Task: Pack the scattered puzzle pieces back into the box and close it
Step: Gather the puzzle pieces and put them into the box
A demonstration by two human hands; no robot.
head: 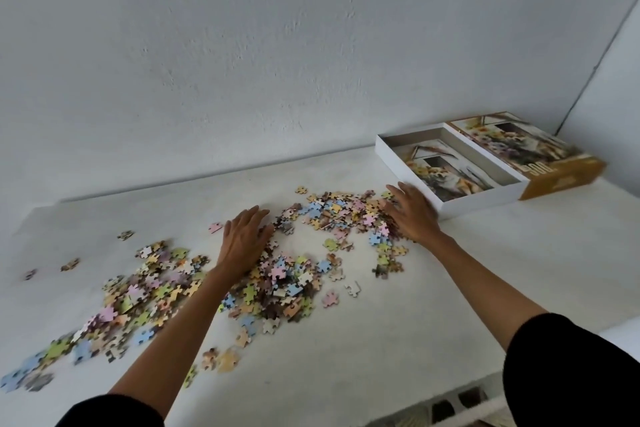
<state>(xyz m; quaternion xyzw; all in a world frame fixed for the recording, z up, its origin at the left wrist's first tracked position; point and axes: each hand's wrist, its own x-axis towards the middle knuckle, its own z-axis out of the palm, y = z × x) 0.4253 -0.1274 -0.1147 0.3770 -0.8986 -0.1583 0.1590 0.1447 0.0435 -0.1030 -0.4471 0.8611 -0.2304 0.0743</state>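
Colourful puzzle pieces (277, 281) lie scattered across a white table (346, 350), with a smaller heap (343, 215) farther back. My left hand (244, 239) lies flat with straight fingers at the left of that far heap. My right hand (412, 215) lies flat with spread fingers on its right side, just in front of the box. The open white box base (485, 199) stands at the back right with a picture sheet inside. Its lid (561, 166), printed with the picture and with orange sides, lies beside it to the right.
A white wall runs along the table's far edge, with a corner behind the lid. Stray pieces (69, 264) lie at the far left. The table's near right edge (485, 392) drops off, with dark objects below.
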